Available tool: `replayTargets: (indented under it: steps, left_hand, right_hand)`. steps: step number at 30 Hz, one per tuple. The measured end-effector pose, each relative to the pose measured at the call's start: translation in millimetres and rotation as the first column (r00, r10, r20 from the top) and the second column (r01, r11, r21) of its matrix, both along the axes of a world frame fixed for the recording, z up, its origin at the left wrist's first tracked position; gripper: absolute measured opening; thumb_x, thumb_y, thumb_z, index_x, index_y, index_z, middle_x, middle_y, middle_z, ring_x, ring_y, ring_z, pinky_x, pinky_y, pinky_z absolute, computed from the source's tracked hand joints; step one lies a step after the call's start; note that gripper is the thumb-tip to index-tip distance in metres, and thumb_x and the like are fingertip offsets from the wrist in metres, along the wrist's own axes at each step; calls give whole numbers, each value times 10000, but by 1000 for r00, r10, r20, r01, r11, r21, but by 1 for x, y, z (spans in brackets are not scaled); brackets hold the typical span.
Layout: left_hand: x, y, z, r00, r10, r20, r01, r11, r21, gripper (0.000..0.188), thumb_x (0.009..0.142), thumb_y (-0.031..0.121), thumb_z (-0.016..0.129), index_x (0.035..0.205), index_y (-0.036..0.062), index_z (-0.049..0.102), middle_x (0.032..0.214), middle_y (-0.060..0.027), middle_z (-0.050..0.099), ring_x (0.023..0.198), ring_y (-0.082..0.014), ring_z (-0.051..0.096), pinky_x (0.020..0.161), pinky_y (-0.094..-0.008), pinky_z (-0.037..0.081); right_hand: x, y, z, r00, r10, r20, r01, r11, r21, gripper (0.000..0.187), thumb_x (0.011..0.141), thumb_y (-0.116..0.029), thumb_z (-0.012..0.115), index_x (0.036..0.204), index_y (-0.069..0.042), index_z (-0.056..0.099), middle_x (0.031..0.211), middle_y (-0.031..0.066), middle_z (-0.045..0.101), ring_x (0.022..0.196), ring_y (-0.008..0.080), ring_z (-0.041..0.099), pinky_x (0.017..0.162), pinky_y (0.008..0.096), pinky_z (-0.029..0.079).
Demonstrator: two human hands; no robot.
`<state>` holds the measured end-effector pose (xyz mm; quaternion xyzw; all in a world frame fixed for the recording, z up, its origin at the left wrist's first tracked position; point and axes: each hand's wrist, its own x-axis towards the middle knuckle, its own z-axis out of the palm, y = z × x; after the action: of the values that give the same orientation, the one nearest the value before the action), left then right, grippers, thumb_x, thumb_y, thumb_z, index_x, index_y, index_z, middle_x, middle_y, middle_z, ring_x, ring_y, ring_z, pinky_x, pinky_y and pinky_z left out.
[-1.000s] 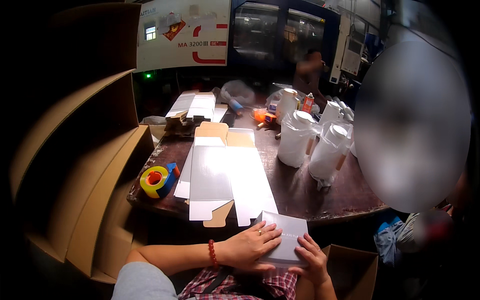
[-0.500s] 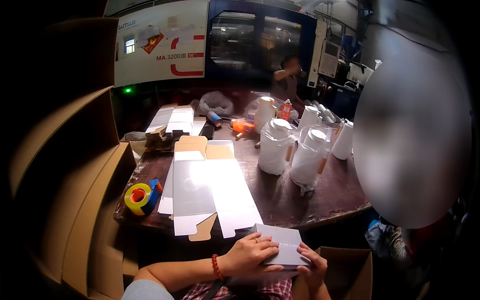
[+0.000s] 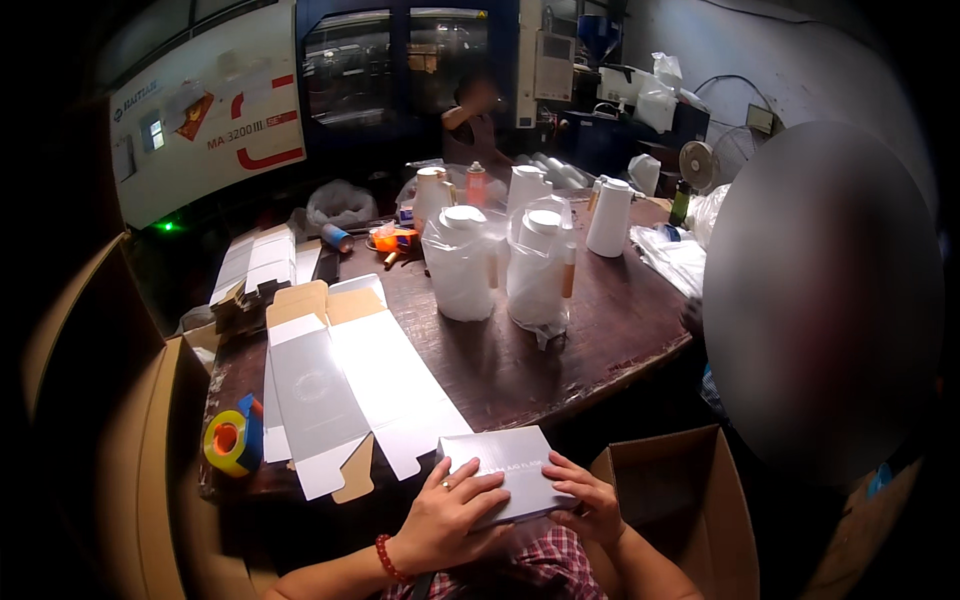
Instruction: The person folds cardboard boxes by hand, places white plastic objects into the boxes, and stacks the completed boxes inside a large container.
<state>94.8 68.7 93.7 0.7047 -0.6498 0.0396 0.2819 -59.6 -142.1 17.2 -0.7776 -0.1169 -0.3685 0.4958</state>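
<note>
A closed light grey carton box [image 3: 520, 452] with pale lettering on top is held between my hands, in front of the table's near edge. My left hand [image 3: 450, 512], with a red bead bracelet at its wrist, lies over the box's left side, fingers across the top. At the opposite end, my right hand [image 3: 590, 500] grips the corner, fingers on top. The box's underside is hidden. Flat, unfolded cartons [image 3: 325, 385] in grey and white lie just beyond, on the table's left part. Left of them stands a tape dispenser [image 3: 232, 440] with a yellow roll.
On the dark table [image 3: 620, 320] stand several white jugs, two nearer ones in plastic bags, including this bagged jug [image 3: 462, 265]. A stack of folded cartons [image 3: 255, 262] lies far left. An open cardboard box [image 3: 665, 452] is at my right. A person [image 3: 470, 130] is beyond the table.
The view has swung to the right, so the table and machine appear further left. Both hands keep hold of the box.
</note>
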Motion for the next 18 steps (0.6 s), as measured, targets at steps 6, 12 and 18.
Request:
replayTargets:
  steps: [6, 12, 18]
  left_hand:
    - [-15, 2, -2, 995, 11, 101, -12, 1000, 14, 494, 778, 420, 768, 1203, 198, 648, 1316, -48, 590, 1268, -366, 492, 1061, -594, 328]
    - [-26, 17, -18, 954, -37, 299, -1, 992, 124, 546, 780, 464, 751, 1252, 225, 619, 1378, -29, 541, 1337, -342, 418, 1061, -615, 296]
    - [-13, 32, -7, 984, -144, -109, 151, 987, 61, 596, 862, 438, 680, 1341, 114, 538, 1561, -193, 253, 1459, -388, 188, 1129, -611, 139]
  right_hand:
    - [-8, 1, -6, 999, 35, -17, -36, 998, -61, 448, 739, -95, 820, 1160, -66, 670, 1384, 238, 507, 1383, 441, 353, 1111, 506, 340]
    - [-25, 26, -32, 994, -105, -28, 102, 990, -100, 493, 713, -110, 835, 1180, -108, 679, 1505, 258, 335, 1395, 445, 329, 1107, 489, 354]
    - [-50, 55, -24, 986, -165, -30, 166, 986, 30, 533, 712, -40, 823, 1211, -123, 654, 1545, 295, 207, 1373, 458, 357, 1034, 445, 450]
